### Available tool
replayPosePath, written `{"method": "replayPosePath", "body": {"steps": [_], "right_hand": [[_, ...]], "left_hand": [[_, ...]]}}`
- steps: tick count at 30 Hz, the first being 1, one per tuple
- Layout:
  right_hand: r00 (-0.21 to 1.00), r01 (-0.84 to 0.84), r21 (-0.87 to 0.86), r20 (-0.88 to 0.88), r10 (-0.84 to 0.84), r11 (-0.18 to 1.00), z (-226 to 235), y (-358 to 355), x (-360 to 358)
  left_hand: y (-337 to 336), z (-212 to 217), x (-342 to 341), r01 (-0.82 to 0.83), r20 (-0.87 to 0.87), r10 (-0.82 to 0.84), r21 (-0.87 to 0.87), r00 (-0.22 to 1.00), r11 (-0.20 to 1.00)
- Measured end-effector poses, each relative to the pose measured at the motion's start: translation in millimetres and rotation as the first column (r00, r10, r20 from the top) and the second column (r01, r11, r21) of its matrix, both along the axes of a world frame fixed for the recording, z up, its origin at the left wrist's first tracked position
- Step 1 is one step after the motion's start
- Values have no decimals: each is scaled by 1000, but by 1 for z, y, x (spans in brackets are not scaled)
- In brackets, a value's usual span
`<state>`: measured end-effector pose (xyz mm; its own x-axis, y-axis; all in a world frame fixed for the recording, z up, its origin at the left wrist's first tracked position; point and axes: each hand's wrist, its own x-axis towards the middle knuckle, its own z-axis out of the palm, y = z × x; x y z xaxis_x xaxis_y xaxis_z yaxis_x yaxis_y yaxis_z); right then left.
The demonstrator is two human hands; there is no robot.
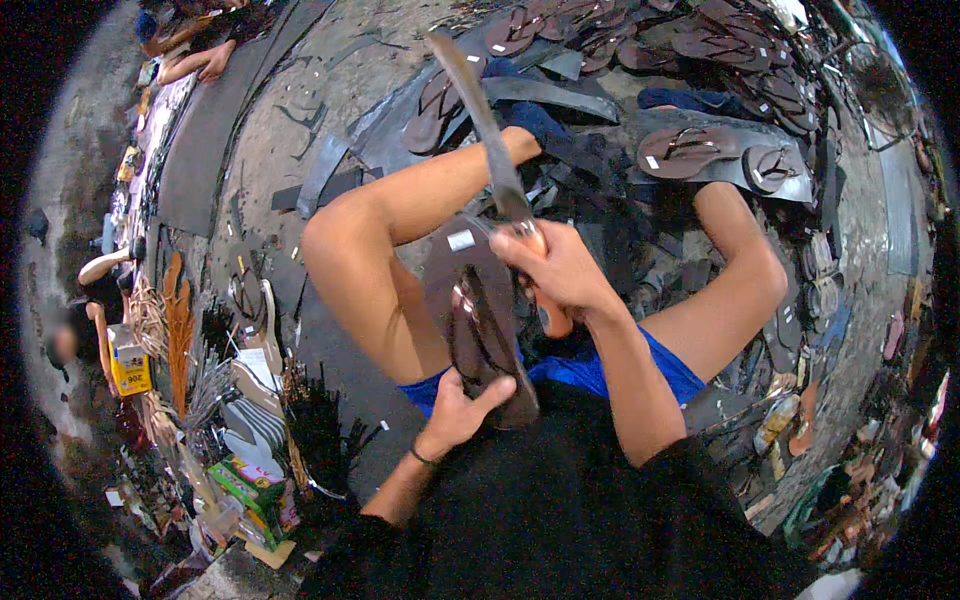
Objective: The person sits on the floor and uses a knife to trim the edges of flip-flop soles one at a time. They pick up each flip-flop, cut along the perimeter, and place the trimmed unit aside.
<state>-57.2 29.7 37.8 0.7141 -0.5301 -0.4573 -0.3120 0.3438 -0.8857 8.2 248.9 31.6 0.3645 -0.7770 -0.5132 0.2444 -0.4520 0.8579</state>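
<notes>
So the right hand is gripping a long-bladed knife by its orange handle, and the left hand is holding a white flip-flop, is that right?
Not quite: the flip-flop in the left hand is dark brown, not white, as the head view shows. The right hand does grip the long-bladed knife by its orange handle.

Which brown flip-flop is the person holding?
The flip-flop in the middle, gripped near its heel by the left hand. The other brown flip-flops lie farther out, with neither of the person's hands on them.
</notes>
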Motion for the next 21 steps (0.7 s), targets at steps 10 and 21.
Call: {"method": "replayPosePath", "body": {"steps": [10,21], "right_hand": [[953,301,-561,213,-217,771,31,65,-68],[995,94,-690,97,-37,717,12,110,-110]], "left_hand": [[-81,84,107,-343,-132,319,-277,939,897],[-50,80,95,-420,-303,349,-216,887,881]]}}
